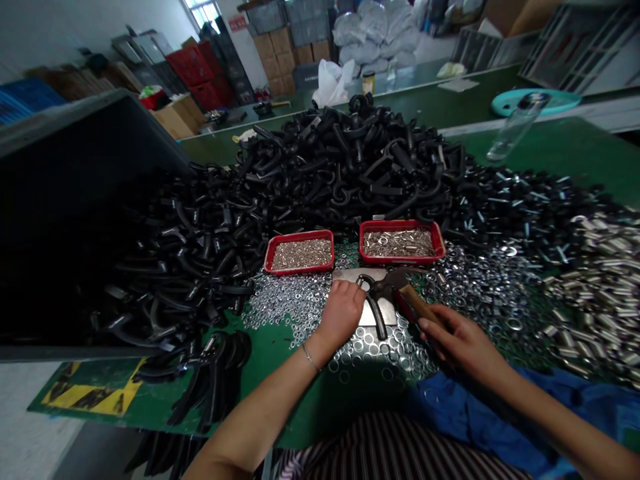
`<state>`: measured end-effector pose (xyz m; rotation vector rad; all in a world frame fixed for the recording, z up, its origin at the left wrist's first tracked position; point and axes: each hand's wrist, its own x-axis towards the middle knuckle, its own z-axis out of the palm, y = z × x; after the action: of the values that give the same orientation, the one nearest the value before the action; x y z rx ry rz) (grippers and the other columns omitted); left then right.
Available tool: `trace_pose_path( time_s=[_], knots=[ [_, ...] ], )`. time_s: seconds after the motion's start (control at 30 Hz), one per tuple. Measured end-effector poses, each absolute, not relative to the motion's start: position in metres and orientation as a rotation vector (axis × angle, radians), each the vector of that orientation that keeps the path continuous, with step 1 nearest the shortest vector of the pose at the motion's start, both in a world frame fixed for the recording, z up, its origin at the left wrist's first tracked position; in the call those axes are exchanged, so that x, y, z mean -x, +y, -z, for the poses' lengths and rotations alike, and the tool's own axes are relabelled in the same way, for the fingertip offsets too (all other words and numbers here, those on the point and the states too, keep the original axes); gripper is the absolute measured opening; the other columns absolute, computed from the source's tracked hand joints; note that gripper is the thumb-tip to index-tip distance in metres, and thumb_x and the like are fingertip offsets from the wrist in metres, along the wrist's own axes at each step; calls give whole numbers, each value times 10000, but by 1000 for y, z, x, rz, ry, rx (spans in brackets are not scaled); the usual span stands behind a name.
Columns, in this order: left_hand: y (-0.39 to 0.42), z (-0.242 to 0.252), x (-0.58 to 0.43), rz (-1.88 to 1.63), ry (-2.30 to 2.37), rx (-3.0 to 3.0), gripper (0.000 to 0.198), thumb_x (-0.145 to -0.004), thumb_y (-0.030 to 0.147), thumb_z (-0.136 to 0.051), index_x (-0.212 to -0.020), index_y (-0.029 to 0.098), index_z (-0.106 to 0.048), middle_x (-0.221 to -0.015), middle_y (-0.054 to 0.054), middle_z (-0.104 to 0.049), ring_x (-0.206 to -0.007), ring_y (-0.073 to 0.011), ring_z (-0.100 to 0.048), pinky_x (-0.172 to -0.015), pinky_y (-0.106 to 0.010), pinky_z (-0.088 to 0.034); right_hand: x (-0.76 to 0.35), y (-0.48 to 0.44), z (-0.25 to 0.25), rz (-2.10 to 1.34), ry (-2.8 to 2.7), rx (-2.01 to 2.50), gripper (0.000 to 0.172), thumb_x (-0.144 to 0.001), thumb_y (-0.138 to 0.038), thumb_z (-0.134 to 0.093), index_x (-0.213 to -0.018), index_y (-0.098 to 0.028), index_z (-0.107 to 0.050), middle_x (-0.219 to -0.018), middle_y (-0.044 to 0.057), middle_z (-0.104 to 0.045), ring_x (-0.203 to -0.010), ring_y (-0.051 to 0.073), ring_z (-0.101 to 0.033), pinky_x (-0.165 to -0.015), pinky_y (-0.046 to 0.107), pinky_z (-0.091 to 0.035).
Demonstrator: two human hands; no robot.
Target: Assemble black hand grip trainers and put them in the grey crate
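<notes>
My left hand (343, 312) rests closed on a small metal plate (367, 310), pinching a black curved handle part (376, 312) that lies on the plate. My right hand (457, 340) is wrapped round the wooden handle of a hammer (400, 285), whose dark head hovers just above the plate and the black part. Loose silver washers (295, 300) are spread all around the plate on the green table.
Two red trays (299, 252) (401, 241) of small metal pieces sit behind the plate. A big heap of black curved parts (325, 173) fills the middle and left. Silver sleeves (600, 293) pile at right. A dark bin (75, 220) stands left; a clear bottle (515, 127) far right.
</notes>
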<state>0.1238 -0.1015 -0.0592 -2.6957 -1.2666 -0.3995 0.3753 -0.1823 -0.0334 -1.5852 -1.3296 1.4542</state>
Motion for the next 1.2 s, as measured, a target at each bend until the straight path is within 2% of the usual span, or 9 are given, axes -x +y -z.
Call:
trace_pose_path(
  time_s=[0.13, 0.23, 0.3, 0.43, 0.63, 0.77, 0.93, 1.07, 1.2],
  knots=[
    [-102, 53, -121, 356, -1289, 2759, 156, -978, 170, -488, -997, 148, -640, -975, -92, -652, -934, -246, -554, -852, -400, -426, -378, -178, 31, -1378, -1472, 1592, 455, -937, -558, -518, -1241, -224, -568, -821, 23, -701, -513, 156, -577, -448, 273, -448],
    [-113, 42, -119, 503, -1510, 2803, 193, -988, 269, -509, -1122, 176, -612, -1084, -82, -650, -1033, -240, -552, -902, -392, -434, -385, -172, 19, -1123, -1799, 1600, 406, -962, -508, -498, -1250, -247, -615, -1004, 62, -742, -812, 242, -701, -703, 363, -561],
    [-127, 36, -117, 593, -1661, 2758, 306, -967, 361, -550, -1206, 171, -566, -1170, -102, -625, -1099, -258, -536, -948, -415, -424, -386, -168, 7, -959, -1978, 1560, 376, -970, -471, -500, -1256, -264, -632, -1134, 70, -731, -992, 275, -694, -854, 411, -554],
    [-158, 33, -117, 376, -1881, 2580, 407, -915, 506, -574, -1052, 123, -601, -1007, -160, -637, -965, -325, -558, -876, -497, -427, -378, -163, -13, -655, -2076, 1482, 402, -991, -420, -470, -1347, -267, -579, -1295, 86, -669, -1136, 289, -653, -965, 439, -528],
    [-158, 37, -125, 25, -1851, 2706, 163, -933, 190, -497, -922, 105, -636, -908, -155, -660, -862, -293, -604, -805, -428, -442, -365, -144, -7, -681, -2394, 1478, 371, -984, -411, -454, -1250, -231, -638, -1090, 115, -738, -871, 287, -724, -784, 435, -581],
    [-150, 33, -127, -32, -1832, 2729, 154, -910, 155, -503, -935, 90, -641, -921, -165, -666, -872, -299, -611, -805, -424, -449, -365, -140, -3, -677, -2317, 1445, 397, -1010, -423, -412, -1316, -232, -579, -1222, 106, -692, -1051, 279, -683, -895, 420, -544],
    [-148, 34, -128, -62, -1819, 2732, 137, -889, 118, -501, -911, 100, -635, -883, -153, -666, -838, -286, -617, -778, -410, -452, -364, -127, -2, -776, -2424, 1477, 372, -1009, -447, -404, -1222, -240, -628, -1056, 87, -737, -880, 259, -704, -773, 396, -554],
    [-149, 37, -127, -51, -1763, 2743, 133, -890, 125, -503, -909, 103, -632, -875, -149, -666, -811, -272, -613, -767, -402, -450, -364, -104, -5, -650, -2289, 1501, 375, -1003, -418, -422, -1284, -241, -596, -1130, 94, -727, -979, 272, -685, -846, 411, -535],
    [-149, 38, -126, -33, -1781, 2735, 147, -882, 109, -492, -909, 96, -636, -864, -154, -663, -793, -276, -611, -759, -412, -451, -364, -92, -6, -662, -2366, 1511, 341, -979, -417, -455, -1165, -227, -669, -1031, 91, -750, -907, 278, -707, -808, 402, -549]
  ],
)
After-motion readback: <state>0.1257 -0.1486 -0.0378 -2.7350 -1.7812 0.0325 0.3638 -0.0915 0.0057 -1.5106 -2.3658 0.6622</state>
